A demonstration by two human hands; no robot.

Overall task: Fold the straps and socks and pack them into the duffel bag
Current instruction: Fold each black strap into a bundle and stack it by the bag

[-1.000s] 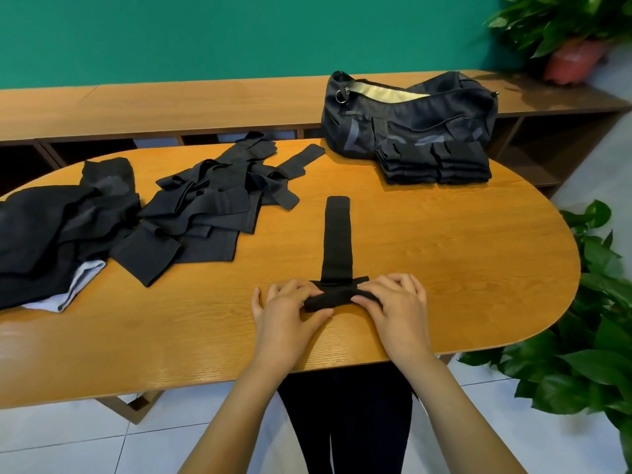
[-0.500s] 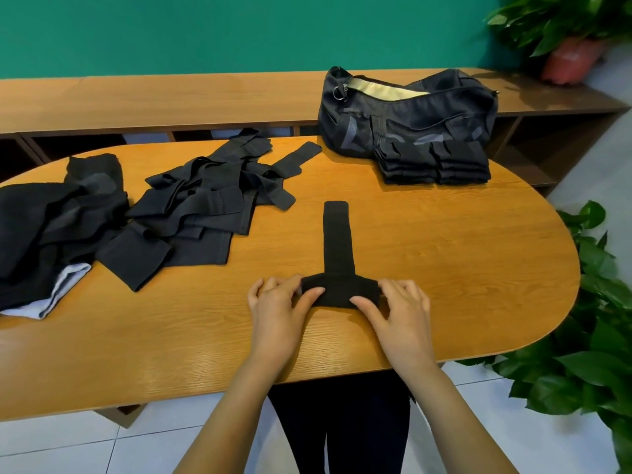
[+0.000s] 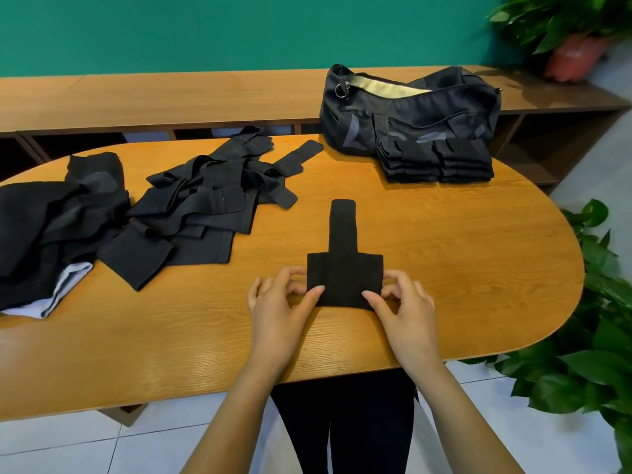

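Observation:
A black strap (image 3: 343,268) lies on the wooden table (image 3: 461,268) in front of me, its wide near end folded into a flat rectangle and its narrow tail pointing away. My left hand (image 3: 280,302) pinches the fold's left edge with thumb and fingers. My right hand (image 3: 400,302) pinches the right edge the same way. A heap of loose black straps (image 3: 208,206) lies at mid-left, and dark socks or cloths (image 3: 51,227) lie at far left. The black duffel bag (image 3: 410,114) stands unzipped at the back right, with a stack of folded straps (image 3: 436,162) before it.
A long wooden bench or shelf (image 3: 154,100) runs behind the table under a green wall. Potted plants stand at the back right (image 3: 574,35) and beside the table's right end (image 3: 602,336). White tiled floor lies below the near table edge.
The strap's near end was a thin rolled bundle under my fingers; it has been flipped over away from me into a wider flat rectangle. Both hands shifted slightly outward to its side edges.

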